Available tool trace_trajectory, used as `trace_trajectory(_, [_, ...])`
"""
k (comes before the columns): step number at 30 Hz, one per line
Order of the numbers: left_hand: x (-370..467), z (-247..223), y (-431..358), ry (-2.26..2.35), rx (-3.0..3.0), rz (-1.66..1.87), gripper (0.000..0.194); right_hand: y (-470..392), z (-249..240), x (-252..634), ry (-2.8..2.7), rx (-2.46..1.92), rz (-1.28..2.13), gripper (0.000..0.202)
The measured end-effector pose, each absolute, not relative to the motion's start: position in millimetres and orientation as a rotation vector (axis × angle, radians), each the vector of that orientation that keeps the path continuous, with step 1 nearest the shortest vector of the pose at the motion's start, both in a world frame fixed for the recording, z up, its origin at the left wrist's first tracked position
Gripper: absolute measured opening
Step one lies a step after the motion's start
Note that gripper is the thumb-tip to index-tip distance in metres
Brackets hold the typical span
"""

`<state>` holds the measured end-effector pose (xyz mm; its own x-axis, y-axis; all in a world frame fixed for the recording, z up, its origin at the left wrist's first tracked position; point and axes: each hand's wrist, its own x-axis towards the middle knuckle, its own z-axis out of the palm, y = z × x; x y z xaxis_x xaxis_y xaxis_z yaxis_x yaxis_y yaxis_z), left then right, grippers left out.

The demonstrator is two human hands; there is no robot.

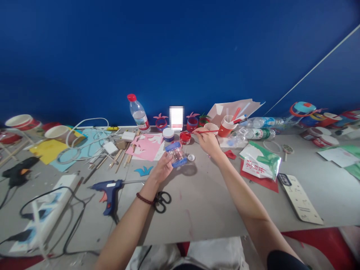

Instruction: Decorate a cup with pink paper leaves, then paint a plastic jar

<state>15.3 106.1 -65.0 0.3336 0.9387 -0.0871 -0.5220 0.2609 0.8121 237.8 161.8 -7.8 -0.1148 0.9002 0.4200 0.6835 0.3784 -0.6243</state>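
My left hand [163,165] grips a clear plastic bottle section [176,153] with blue-painted ends, tilted above the table. In my right hand [208,141] is a red paintbrush [204,131], its tip end over a small open jar of red paint [185,138]. Whether the bristles touch the paint I cannot tell. Left of that jar stands a white-lidded blue jar [168,134]. A small white cap [191,157] lies beside the bottle section. Behind the jars are small painted cups with paper leaves, one blue and red [161,123], another similar [192,123].
Scissors [162,201] and a blue glue gun [109,191] lie near my left forearm. A power strip [47,213] with cables is at left. A water bottle [138,114] stands at the back; paper cups [225,126], plastic bottles [260,134] and a phone [299,198] are at right.
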Motion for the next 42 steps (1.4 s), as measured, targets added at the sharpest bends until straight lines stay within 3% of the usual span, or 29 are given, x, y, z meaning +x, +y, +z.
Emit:
trace_trajectory(20, [15.0,-67.7,106.5,0.639,0.744,1.088,0.04,163.2,-18.0,235.3,-1.858,-1.397,0.262,0.029])
trace_trajectory(42, [15.4,-67.4,105.8,0.648,0.721,1.081,0.045,160.2,-16.9,232.3,-1.932,-1.404,0.26,0.033])
